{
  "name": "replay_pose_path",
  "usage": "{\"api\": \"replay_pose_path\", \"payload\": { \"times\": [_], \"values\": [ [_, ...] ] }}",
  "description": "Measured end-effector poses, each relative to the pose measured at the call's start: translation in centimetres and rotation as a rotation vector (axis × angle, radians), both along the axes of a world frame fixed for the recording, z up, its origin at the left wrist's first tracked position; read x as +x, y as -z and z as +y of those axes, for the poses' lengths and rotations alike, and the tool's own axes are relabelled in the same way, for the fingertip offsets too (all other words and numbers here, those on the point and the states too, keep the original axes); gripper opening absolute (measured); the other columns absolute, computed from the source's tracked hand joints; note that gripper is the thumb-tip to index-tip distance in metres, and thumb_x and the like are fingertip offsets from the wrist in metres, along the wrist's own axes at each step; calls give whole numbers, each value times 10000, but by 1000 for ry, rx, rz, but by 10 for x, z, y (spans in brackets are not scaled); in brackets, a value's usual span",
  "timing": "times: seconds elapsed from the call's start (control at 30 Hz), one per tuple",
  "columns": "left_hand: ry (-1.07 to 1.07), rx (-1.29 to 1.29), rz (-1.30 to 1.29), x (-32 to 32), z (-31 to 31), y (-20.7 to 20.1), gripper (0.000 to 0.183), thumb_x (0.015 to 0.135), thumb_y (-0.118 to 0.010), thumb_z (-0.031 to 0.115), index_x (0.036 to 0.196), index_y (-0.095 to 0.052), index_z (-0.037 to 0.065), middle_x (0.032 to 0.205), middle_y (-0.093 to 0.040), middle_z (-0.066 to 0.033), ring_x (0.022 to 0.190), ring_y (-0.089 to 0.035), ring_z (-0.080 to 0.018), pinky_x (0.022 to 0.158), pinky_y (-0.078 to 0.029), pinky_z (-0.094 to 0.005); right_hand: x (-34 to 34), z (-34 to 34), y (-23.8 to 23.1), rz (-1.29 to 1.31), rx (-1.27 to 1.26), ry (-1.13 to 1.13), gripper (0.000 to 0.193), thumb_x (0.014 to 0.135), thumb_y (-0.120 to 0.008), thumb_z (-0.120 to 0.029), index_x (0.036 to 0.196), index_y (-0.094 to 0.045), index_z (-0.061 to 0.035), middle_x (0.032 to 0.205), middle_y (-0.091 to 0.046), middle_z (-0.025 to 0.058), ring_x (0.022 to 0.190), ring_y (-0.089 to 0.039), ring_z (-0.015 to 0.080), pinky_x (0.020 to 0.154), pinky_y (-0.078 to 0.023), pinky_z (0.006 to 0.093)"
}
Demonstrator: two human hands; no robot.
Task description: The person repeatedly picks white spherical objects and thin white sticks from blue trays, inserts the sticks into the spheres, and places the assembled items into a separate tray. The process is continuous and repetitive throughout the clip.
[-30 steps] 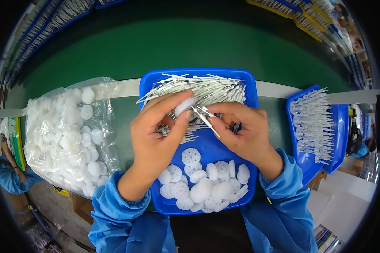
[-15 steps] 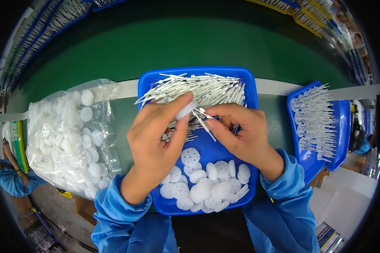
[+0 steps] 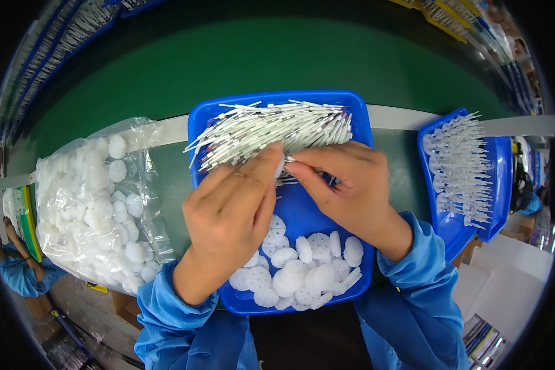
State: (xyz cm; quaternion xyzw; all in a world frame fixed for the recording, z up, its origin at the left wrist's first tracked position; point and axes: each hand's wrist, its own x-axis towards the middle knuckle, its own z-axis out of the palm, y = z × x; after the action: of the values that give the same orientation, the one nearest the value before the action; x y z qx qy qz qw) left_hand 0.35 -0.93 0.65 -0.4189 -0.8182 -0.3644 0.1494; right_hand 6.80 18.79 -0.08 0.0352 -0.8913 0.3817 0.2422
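Observation:
Over the blue tray (image 3: 355,102), my two hands meet fingertip to fingertip. My left hand (image 3: 228,216) is closed on a white plastic disc (image 3: 280,168), of which only an edge shows. Thumb and forefinger of my right hand (image 3: 357,194) pinch a thin white stick (image 3: 289,158) against the disc; most of the stick is hidden by my fingers. Behind my hands, a heap of thin white sticks (image 3: 271,129) fills the tray's far part. Loose white discs with small holes (image 3: 302,274) lie in its near part.
A clear plastic bag of white discs (image 3: 92,209) lies at left. At right, a blue tray (image 3: 453,237) carries discs fitted with rows of sticks (image 3: 462,169). The green work surface (image 3: 277,55) stretches beyond. Another person's sleeve (image 3: 28,271) shows at far left.
My hands have come closer together, and my left fingers now cover most of the disc. Several sticks that showed between my hands are now mostly hidden. The view has shifted slightly.

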Motion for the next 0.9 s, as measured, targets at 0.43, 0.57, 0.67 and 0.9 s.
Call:
{"api": "replay_pose_path", "payload": {
  "times": [0.43,0.57,0.67,0.9],
  "values": [
    [-9,244,-588,0,4,-1,462,847,-898,77,1294,-784,75,1047,-784,-64,832,-677,-173,652,-532,-295,-1,2,-1,30,23,19,164,843,-884,-109,984,-803,-88,847,-795,68,732,-759,241,708,-578,347],
    [18,216,-485,-3,-4,2,474,806,-921,82,1260,-784,87,1147,-753,-67,983,-690,-184,669,-536,-292,-4,11,-4,57,-215,-99,274,860,-863,-65,1124,-787,-60,930,-792,83,852,-766,202,804,-577,309],
    [49,196,-308,-4,-3,4,500,772,-917,42,1253,-781,74,1233,-740,-81,1011,-694,-183,690,-548,-268,0,11,-6,-84,-413,-199,324,893,-834,-29,1208,-755,-37,971,-780,75,915,-749,152,836,-573,293],
    [109,165,-222,-4,-1,2,531,755,-899,10,1269,-778,72,1297,-755,-96,1070,-696,-218,690,-561,-278,5,10,5,-150,-590,-219,290,951,-804,-19,1230,-725,-5,998,-782,54,916,-734,101,831,-572,264]
  ]
}}
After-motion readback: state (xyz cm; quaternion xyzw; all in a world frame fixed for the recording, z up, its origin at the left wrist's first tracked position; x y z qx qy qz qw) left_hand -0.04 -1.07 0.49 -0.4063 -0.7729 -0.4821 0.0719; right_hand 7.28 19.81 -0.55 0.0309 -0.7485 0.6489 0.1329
